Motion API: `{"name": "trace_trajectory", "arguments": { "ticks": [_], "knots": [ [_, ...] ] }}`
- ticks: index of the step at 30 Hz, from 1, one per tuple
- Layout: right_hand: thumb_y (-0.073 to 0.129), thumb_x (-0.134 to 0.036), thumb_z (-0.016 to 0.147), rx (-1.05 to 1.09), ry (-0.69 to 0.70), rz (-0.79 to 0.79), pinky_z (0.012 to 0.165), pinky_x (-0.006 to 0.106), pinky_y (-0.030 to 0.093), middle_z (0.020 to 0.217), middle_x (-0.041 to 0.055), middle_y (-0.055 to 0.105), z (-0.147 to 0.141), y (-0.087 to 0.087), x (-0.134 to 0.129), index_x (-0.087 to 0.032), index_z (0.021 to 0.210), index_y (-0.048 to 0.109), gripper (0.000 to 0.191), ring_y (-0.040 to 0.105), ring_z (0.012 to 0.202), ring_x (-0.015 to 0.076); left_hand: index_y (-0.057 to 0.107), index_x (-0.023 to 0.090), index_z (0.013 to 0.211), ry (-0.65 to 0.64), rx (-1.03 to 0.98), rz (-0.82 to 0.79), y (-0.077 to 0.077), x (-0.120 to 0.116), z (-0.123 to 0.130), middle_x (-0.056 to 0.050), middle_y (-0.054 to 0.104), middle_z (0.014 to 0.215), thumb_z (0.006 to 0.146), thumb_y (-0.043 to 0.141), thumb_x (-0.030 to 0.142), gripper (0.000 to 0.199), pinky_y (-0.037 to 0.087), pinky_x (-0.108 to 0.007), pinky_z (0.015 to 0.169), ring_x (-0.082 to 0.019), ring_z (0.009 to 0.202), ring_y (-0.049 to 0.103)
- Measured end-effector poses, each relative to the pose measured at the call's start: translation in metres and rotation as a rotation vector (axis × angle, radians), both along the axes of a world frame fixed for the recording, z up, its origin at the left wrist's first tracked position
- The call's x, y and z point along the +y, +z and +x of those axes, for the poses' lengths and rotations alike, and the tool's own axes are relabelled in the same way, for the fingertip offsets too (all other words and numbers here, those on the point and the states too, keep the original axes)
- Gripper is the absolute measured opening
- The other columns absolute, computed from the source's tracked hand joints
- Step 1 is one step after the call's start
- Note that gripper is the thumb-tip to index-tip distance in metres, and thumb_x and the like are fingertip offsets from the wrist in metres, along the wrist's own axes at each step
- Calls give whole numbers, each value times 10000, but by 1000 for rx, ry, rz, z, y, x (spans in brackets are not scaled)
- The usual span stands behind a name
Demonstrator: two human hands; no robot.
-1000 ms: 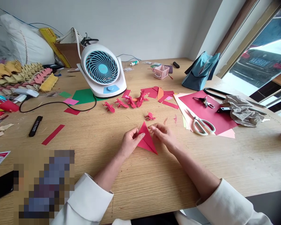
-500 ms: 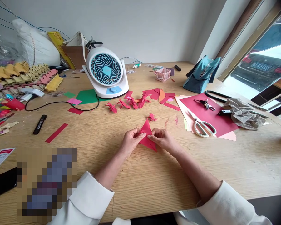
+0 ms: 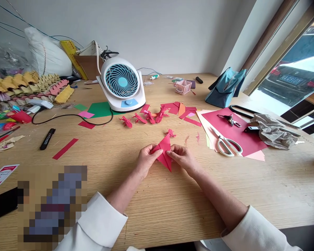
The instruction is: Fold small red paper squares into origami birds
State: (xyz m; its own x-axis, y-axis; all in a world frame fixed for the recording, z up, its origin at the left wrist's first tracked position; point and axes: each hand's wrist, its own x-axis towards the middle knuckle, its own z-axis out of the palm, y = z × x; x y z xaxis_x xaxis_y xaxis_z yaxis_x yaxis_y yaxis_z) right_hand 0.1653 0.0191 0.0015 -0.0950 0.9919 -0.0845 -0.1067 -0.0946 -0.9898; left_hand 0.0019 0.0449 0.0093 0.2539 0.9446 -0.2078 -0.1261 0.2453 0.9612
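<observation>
Paper (image 3: 165, 147), red and folded to points, sits pinched at its sides by the left hand (image 3: 147, 159) and right hand (image 3: 182, 157), thumbs on top, just before a small red figure (image 3: 170, 132).

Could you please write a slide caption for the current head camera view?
Left hand and right hand hold folded red paper, with red origami figures and a white fan beyond.

The wooden table (image 3: 146, 212) carries 1 white fan (image 3: 122, 78), folded red figures (image 3: 126, 122), 1 pink basket (image 3: 183, 89), 1 blue bag (image 3: 221, 92), 1 black marker (image 3: 47, 139), 1 red strip (image 3: 65, 149) and overlapping paper sheets (image 3: 247, 141).
</observation>
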Motion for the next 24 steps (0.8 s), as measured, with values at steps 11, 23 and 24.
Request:
{"name": "trace_trajectory", "arguments": {
  "ticks": [11, 23, 24],
  "knots": [
    [794, -577, 649, 77, -49, 16, 554, 252, 373, 633, -37, 538, -6, 2, -1, -195, 723, 534, 467, 447, 546, 92, 651, 147, 810, -12, -41, 97, 6, -4, 4, -6, 688, 779, 673, 778, 342, 270, 472, -239, 682, -131, 709, 604],
    [789, -555, 669, 78, -105, 105, 564, 257, 394, 660, -17, 573, -4, 4, 0, -193, 738, 569, 428, 483, 582, 107, 641, 138, 844, -46, -40, 204, 0, 0, 1, -11, 648, 800, 742, 745, 376, 279, 458, -233, 727, -130, 762, 572],
    [792, -548, 669, 83, -102, 108, 569, 256, 395, 669, -15, 577, -4, 3, 0, -193, 739, 570, 424, 489, 590, 108, 641, 138, 827, -45, -34, 220, 0, 0, 1, -5, 641, 782, 740, 748, 365, 265, 455, -230, 728, -128, 754, 569]
  ]
}}
